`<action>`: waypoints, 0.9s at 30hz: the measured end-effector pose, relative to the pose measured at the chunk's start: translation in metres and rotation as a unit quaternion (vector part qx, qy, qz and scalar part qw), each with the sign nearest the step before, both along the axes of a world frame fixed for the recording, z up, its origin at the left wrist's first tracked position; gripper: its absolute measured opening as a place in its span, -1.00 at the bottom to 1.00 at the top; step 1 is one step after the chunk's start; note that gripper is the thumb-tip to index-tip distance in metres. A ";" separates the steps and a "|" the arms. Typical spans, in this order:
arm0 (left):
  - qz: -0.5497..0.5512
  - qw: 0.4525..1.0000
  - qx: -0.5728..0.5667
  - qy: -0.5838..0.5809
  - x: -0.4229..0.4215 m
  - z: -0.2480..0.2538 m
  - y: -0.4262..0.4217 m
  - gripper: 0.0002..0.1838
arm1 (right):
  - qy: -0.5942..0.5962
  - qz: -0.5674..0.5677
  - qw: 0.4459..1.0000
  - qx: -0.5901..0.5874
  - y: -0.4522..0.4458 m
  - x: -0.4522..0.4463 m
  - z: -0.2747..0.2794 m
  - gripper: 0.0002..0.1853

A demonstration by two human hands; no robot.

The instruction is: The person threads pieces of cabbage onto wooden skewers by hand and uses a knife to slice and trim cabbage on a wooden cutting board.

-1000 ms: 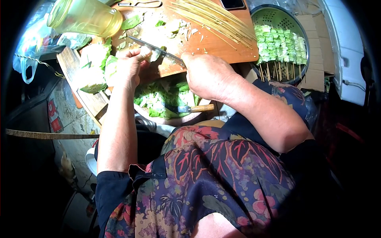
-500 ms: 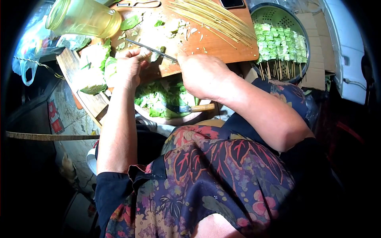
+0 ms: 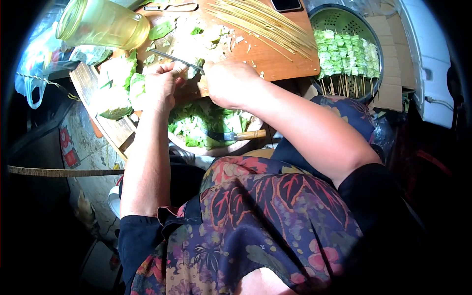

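My left hand [image 3: 164, 81] is closed in a pinch over the near left part of the cutting board [image 3: 280, 71], on a small pale-green piece of leaf [image 3: 190, 73]. Beside it my right hand [image 3: 228, 83] is closed round the near end of a thin, dark-looking skewer [image 3: 167, 56], which slants away to the upper left past my left fingertips. Below both hands is a bowl [image 3: 246, 145] of cut green leaves [image 3: 191, 123], with a wooden-handled knife [image 3: 250, 134] lying across it. A cut leafy head [image 3: 115, 86] sits left of my left hand.
Many bare bamboo skewers [image 3: 265, 29] lie at the back of the board, near a phone [image 3: 286, 4] and a peeler [image 3: 172, 7]. A jar of yellowish liquid [image 3: 105, 24] stands back left. At right, a colander [image 3: 319, 19] holds loaded leaf skewers [image 3: 346, 54].
My right hand has moved left, closer to my left hand. The skewer's far tip has shifted a little to the left. My left hand stays nearly in place.
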State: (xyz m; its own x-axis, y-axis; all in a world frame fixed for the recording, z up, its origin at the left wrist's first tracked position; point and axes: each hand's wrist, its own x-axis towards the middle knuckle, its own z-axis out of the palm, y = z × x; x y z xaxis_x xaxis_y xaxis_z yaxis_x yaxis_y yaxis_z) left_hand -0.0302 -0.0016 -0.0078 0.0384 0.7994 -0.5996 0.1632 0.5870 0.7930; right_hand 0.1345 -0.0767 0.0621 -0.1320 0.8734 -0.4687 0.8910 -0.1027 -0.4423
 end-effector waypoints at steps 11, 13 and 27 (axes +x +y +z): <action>-0.088 0.980 0.055 0.169 -0.012 -0.003 -0.002 -0.74 | 0.031 -0.028 0.999 0.021 -0.013 0.000 -0.001 -0.72; -0.135 0.939 0.138 0.284 -0.010 -0.006 0.001 -0.52 | 0.033 -0.025 0.999 0.018 -0.011 0.002 0.010 -0.71; -0.372 0.771 0.342 0.387 0.018 0.018 0.010 -0.57 | 0.097 -0.129 0.982 0.098 -0.003 0.023 0.026 -0.76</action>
State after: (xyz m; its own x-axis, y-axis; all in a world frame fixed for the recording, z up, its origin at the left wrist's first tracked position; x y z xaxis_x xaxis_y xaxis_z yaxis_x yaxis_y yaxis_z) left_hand -0.0123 0.0084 0.0105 0.4819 0.8679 -0.1204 0.8327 -0.4109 0.3711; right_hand 0.1576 -0.0799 0.0880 0.0358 0.9605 -0.2761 0.7440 -0.2101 -0.6343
